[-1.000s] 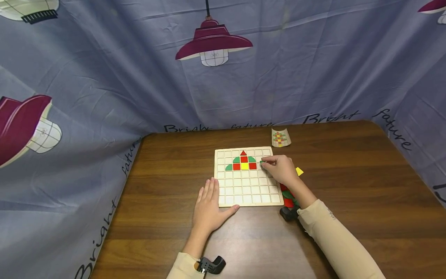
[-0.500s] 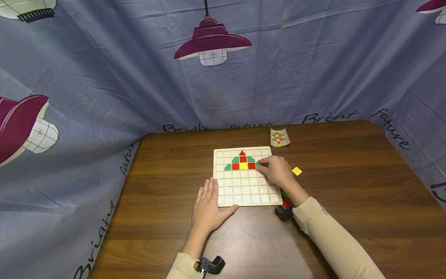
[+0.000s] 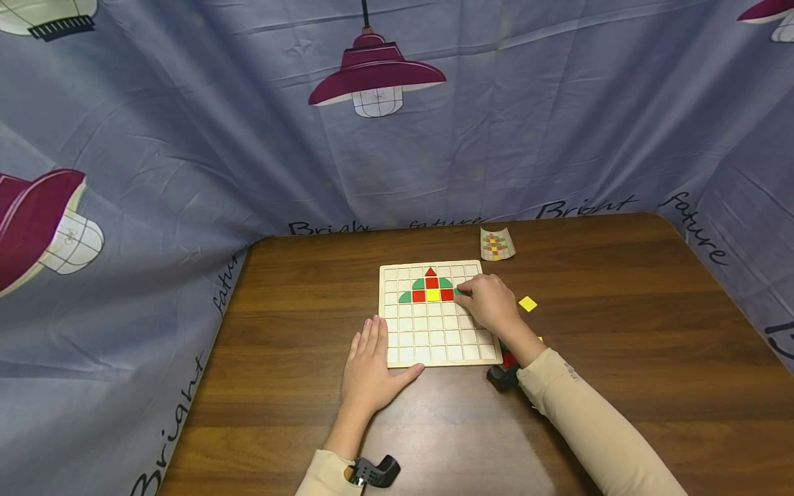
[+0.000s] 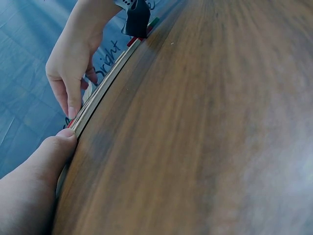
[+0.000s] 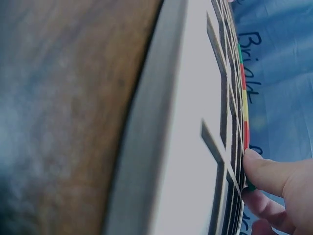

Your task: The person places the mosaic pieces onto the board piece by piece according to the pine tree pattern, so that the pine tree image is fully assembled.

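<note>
A pale wooden grid board (image 3: 428, 337) lies on the table, with red, yellow and green tiles in its upper rows. A red triangle (image 3: 431, 272) tops the pattern, and a yellow square (image 3: 433, 295) sits mid-row between red squares. My left hand (image 3: 369, 368) rests along the board's left edge, fingers straight, thumb at the front edge. Over the right part of the tiled row, my right hand (image 3: 493, 304) pinches a small green tile (image 5: 251, 186) between thumb and finger, beside a red square (image 3: 447, 295). Fingers hide much of that green tile's shape.
A small pattern card (image 3: 497, 244) lies behind the board's back right corner. Right of the board is a yellow tile (image 3: 528, 304). More red and green loose tiles (image 3: 509, 359) lie partly hidden under the right forearm. A patterned blue curtain (image 3: 496, 138) hangs behind the table.
My right hand has moved slightly left, bringing the green tile up beside the red square at the row's right end. The left hand stays in place.
</note>
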`<action>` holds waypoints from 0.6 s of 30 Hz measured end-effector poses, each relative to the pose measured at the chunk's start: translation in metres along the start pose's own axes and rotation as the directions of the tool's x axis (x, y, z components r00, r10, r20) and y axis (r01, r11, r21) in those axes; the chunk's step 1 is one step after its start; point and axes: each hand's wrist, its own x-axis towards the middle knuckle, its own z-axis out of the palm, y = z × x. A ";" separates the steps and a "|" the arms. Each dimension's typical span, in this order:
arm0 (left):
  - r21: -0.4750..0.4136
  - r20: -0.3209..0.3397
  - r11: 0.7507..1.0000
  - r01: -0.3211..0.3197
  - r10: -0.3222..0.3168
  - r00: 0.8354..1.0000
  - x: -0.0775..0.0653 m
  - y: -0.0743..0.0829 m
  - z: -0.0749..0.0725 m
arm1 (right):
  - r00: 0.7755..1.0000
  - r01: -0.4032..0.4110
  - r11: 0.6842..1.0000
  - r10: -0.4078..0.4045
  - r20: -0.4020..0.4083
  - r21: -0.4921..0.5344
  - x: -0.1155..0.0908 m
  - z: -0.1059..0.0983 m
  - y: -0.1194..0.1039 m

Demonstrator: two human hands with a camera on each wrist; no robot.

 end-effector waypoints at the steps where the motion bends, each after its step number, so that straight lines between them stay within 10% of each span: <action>1: -0.001 -0.001 1.000 0.000 0.000 1.000 0.000 0.000 0.000 | 1.000 0.002 1.000 -0.002 -0.002 -0.006 0.000 0.000 0.000; 18: -0.005 0.000 1.000 0.005 -0.005 1.000 0.001 0.000 0.000 | 0.998 0.008 0.999 -0.010 0.054 0.040 -0.004 -0.008 0.003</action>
